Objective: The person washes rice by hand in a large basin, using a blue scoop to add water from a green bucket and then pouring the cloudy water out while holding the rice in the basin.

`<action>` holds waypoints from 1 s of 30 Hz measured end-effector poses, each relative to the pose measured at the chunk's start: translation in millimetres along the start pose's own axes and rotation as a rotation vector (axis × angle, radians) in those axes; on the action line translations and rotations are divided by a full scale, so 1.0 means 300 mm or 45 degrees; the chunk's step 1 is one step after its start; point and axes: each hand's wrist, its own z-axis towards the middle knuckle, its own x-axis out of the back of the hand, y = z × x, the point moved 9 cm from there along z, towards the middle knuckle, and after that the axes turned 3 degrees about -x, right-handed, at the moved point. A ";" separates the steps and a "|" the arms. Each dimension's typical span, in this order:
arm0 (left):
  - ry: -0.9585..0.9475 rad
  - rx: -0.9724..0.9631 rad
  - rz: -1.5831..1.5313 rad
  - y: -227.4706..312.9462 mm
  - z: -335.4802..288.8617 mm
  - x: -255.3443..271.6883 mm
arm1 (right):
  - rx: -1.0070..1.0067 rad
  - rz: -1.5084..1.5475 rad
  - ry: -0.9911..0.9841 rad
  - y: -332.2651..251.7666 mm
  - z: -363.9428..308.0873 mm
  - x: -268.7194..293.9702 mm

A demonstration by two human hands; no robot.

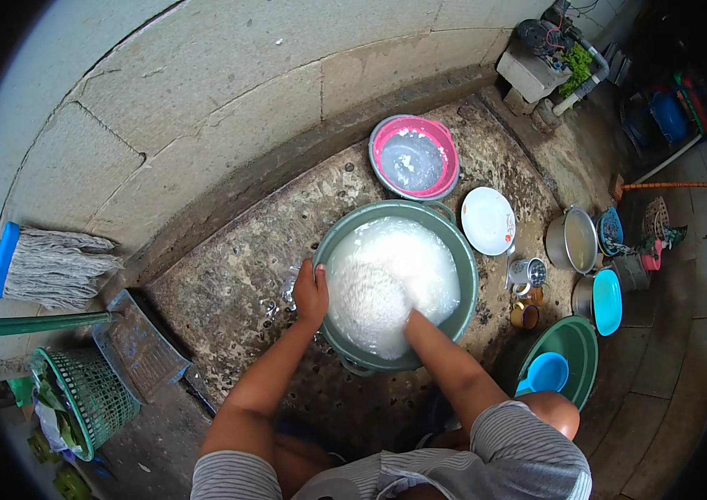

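A large green basin (467,265) stands on the ground in front of me, filled with milky white water (428,250). A rough, bumpy white patch (367,300) shows in its left part; whether it is foam or a cloth I cannot tell. My left hand (310,293) is closed over the basin's left rim, with the fingers pointing up. My right forearm (453,367) reaches down into the water near the basin's front right. Below the wrist the right hand is hidden under the white surface.
Beyond the basin sits a pink basin (445,137) with wet white bits. To the right are a white plate (488,221), mugs (524,314), a metal pot (578,239) and a green tub (587,350) with a blue dipper (547,372). At left: a mop (57,268), dustpan (141,346) and green basket (95,400).
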 end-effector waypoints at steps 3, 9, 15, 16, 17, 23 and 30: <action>0.037 -0.017 0.031 -0.009 0.001 0.013 | -0.105 -0.429 0.036 -0.049 -0.024 -0.033; 0.065 -0.024 0.077 0.033 0.002 0.011 | -0.142 -1.530 0.566 -0.294 -0.089 0.054; 0.043 -0.026 0.071 0.001 -0.004 0.014 | 0.163 -1.960 0.858 -0.427 -0.052 -0.023; 0.040 -0.026 0.071 -0.004 -0.003 0.012 | 0.163 -1.958 0.859 -0.429 -0.019 0.029; 0.043 -0.034 0.080 -0.002 -0.002 0.015 | 0.382 -1.974 0.498 -0.394 0.042 -0.056; 0.029 -0.008 0.087 -0.020 -0.010 0.038 | -0.482 -1.971 0.537 -0.275 0.155 -0.023; -0.036 0.067 0.018 0.010 0.011 -0.019 | -0.098 -0.556 0.358 -0.150 0.103 0.111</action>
